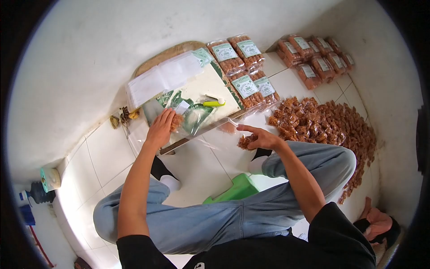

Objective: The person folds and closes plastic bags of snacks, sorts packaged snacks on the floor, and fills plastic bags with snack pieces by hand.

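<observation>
My left hand [160,127] rests on the left end of a long transparent plastic bag [204,131]. Its fingers are bent together over a small brown snack packet [176,122] at that end. At the bag's right end, my right hand [262,136] has its index finger stretched to the raised plastic edge. Another brown snack packet [245,142] is held under the thumb and curled fingers of that hand. Beneath the bag lies a low board [224,112] with a white and green cover. A yellow-green cutter [214,103] lies on it beyond the bag.
White plastic sheets [165,74] and green labels [203,56] lie at the board's far side. Labelled filled packs [245,85] stand to the right, with more packs [313,60] by the wall. A large heap of snack packets [322,130] covers the right floor. A green stool [235,188] sits between the legs.
</observation>
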{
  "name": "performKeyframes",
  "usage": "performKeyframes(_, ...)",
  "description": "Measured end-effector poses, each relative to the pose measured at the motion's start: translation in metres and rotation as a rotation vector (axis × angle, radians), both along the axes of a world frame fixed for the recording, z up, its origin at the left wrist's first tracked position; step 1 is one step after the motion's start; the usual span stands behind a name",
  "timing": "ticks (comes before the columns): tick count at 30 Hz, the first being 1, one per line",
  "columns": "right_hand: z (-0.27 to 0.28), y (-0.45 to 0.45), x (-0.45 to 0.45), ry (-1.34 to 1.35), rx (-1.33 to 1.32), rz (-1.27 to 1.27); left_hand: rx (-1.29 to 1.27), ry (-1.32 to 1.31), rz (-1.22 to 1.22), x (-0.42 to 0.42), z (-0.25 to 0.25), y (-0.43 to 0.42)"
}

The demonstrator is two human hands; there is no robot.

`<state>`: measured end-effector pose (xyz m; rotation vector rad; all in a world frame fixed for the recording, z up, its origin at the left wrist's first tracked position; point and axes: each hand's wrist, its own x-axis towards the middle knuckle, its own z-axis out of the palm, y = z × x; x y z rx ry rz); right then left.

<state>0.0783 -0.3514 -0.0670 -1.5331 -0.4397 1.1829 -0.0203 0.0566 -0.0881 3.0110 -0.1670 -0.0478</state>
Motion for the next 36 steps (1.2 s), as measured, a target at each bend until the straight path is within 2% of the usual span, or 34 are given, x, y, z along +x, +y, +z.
performKeyframes(4,-0.010,0.005,0.005,-0.030,0.086,0.000,-0.002,0.039,0.019,0.000,0.004,-0.002)
performKeyframes(6,-0.003,0.009,0.006,0.223,0.043,0.011,-0.009,0.028,0.005,0.000,0.002,-0.001)
performKeyframes(10,-0.014,0.012,0.007,0.184,0.021,0.012,0.020,0.001,-0.018,-0.001,-0.003,0.002)
performKeyframes(12,-0.022,0.004,0.011,-0.114,-0.049,-0.095,0.036,-0.003,-0.018,-0.002,-0.004,0.001)
performKeyframes(16,-0.021,-0.004,0.011,-0.268,-0.101,-0.150,0.041,-0.011,-0.010,-0.005,-0.003,-0.001)
performKeyframes(19,-0.009,-0.012,0.015,-0.196,-0.057,-0.239,0.079,0.009,0.003,-0.004,-0.001,-0.002)
performKeyframes(21,0.000,-0.018,0.019,-0.103,-0.218,-0.236,0.056,0.004,0.000,-0.004,-0.002,-0.002)
performKeyframes(25,0.019,-0.014,0.010,0.265,-0.086,-0.263,0.033,-0.013,0.001,-0.003,-0.003,-0.001)
performKeyframes(31,0.004,0.003,0.005,0.521,0.070,-0.305,0.030,-0.008,-0.004,-0.003,-0.008,0.003)
performKeyframes(34,0.015,0.015,0.000,0.607,0.145,-0.399,0.042,0.010,0.004,-0.003,-0.009,0.003)
performKeyframes(36,0.012,0.026,0.001,0.612,0.189,-0.357,0.041,0.008,-0.010,-0.003,-0.010,0.004)
